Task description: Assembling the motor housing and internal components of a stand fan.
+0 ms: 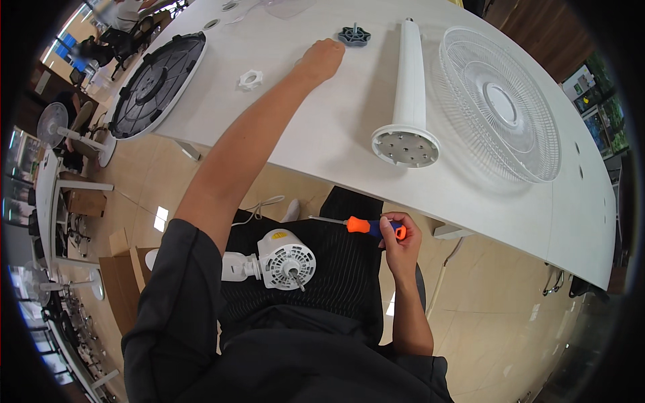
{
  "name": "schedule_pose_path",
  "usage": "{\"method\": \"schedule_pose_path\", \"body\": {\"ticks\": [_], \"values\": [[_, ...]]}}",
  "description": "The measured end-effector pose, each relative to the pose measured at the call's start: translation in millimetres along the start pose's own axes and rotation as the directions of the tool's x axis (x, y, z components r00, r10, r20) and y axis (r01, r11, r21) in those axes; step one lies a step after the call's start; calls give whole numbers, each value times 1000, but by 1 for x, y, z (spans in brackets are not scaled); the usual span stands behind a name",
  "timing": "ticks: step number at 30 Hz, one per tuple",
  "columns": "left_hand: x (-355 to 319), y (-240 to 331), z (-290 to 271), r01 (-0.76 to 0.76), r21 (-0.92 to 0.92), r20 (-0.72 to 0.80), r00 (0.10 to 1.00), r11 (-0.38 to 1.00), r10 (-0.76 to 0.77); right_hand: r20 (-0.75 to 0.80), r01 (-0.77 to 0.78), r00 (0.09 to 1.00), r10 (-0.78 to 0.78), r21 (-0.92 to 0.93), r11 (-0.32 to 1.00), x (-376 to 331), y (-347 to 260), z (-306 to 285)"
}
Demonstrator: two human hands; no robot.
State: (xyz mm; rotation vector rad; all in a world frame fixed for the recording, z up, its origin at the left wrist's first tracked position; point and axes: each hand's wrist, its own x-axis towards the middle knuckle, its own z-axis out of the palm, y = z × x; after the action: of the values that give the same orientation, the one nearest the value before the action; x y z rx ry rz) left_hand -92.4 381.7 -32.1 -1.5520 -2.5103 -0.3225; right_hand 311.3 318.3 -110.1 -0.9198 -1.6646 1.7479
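My left hand (322,60) reaches far over the white table, its fingers curled down and mostly hidden from above. Just right of it sits a dark grey star-shaped knob (354,37) with a bolt sticking up. Whatever those fingers hold, if anything, is out of sight. Above my lap, my right hand (402,245) grips a screwdriver (363,225) by its orange and blue handle, the shaft pointing left. A white fan motor (285,258) with a metal shaft lies across my thighs. The white fan column (411,87) lies on the table, its round flange toward me.
A clear-white fan grille (463,101) rests at the table's right. On the left lies a round black-ribbed base (158,84), with a white ring nut (250,80) nearby. An open cardboard box (121,289) stands on the floor. Other fans and people are in the background.
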Motion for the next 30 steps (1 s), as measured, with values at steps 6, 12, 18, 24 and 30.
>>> {"method": "schedule_pose_path", "body": {"ticks": [6,12,18,24,30], "values": [[-2,-23,6,-38,-59,-55,998,998,35,-4,13,1000,-13,16,1000,0,-2,2],[2,-7,-35,-201,-71,-344,924,977,165,-33,1,999,-1,21,1000,-1,-1,-1],[-92,-5,-109,-71,-776,-256,943,627,-210,-29,4,1000,-1,99,995,-2,1,-3],[-272,-37,-72,96,-995,81,854,2,-514,125,-61,992,21,326,943,-14,1,11],[-394,10,-72,-16,-973,116,828,-230,-549,282,-15,952,-115,423,906,-48,-17,55]]}}
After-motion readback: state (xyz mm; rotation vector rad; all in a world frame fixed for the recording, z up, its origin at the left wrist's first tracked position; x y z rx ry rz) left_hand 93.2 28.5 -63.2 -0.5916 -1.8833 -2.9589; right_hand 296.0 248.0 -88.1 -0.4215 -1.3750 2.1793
